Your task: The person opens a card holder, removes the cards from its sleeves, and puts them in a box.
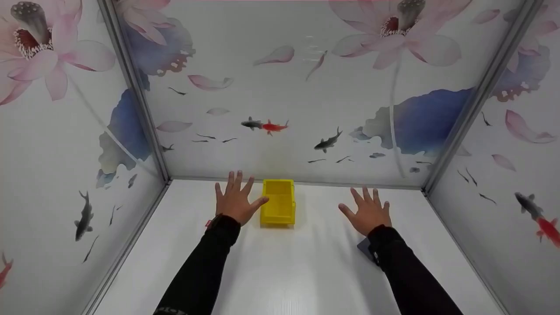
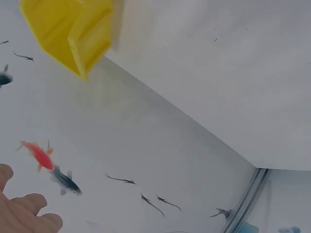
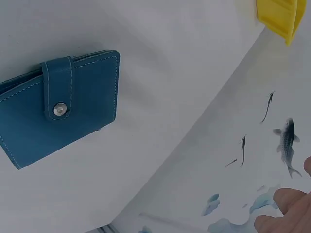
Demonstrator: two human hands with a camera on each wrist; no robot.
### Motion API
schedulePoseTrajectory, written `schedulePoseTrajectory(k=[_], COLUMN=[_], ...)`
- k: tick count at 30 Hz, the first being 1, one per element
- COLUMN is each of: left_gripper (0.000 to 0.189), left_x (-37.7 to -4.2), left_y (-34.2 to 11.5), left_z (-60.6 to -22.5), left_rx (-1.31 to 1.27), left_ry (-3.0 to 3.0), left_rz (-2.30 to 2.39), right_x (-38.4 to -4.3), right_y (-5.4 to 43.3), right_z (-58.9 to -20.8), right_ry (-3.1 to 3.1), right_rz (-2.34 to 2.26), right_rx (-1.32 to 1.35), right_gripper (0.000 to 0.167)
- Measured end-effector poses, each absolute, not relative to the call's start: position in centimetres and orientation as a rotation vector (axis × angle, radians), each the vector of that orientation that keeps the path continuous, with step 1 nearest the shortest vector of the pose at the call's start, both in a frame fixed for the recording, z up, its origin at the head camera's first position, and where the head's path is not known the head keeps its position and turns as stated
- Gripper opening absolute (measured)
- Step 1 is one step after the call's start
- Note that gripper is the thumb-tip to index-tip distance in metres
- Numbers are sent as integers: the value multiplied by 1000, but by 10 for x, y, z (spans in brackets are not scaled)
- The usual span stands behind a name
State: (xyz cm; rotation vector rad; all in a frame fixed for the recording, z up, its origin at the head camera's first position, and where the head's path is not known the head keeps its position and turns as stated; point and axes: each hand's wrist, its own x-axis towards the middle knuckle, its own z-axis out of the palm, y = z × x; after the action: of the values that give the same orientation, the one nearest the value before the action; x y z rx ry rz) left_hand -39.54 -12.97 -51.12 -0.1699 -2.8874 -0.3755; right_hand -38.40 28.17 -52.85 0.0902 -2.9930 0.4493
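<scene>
In the head view my left hand (image 1: 236, 202) is held with its fingers spread, just left of a yellow plastic bin (image 1: 278, 218); the thumb overlaps the bin's left edge in this view. It grips nothing. My right hand (image 1: 369, 213) also has its fingers spread and holds nothing, some way right of the bin. Below the right wrist lies a blue wallet (image 3: 82, 102) with a snapped strap, mostly hidden by the sleeve in the head view. In the left wrist view the bin (image 2: 92, 39) shows at the top, with fingertips (image 2: 34, 201) at lower left.
A white table surface (image 1: 280, 271) spreads beneath both arms. A back wall (image 1: 280, 96) and two side walls, printed with lotus flowers and fish, enclose it. Grey metal strips (image 1: 140, 96) run along the wall corners. The bin stands near the back wall.
</scene>
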Motion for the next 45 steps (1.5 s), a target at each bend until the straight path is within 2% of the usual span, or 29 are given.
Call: schedulePoseTrajectory(k=[10,19,27,33,39,45], left_gripper=[90,86,83,87,93,90], left_x=[-379,-357,-337,-333,-326,-336], left_y=[-156,-160,-159,-159,-154,-153], left_z=[-562,-597,-630,-636,-621,-631], left_rx=[-143,-81,0,-46,4,34], left_ry=[-2986,-3041,-3104,-3119,-3159,-3169], left_rz=[-480,-585,-684,-601,-562,-514], right_x=[-372,-354,-340,-331,-330,-330], right_y=[311,343,359,361,359,355], right_z=[-552,-584,-611,-625,-635,-635], right_ry=[-3032,-3098,-3126,-3099,-3048,-3042], right_rz=[554,623,612,591,604,558], right_rx=[7,-73,-83,-77,-19,-17], right_gripper=[96,98,92,86,76,67])
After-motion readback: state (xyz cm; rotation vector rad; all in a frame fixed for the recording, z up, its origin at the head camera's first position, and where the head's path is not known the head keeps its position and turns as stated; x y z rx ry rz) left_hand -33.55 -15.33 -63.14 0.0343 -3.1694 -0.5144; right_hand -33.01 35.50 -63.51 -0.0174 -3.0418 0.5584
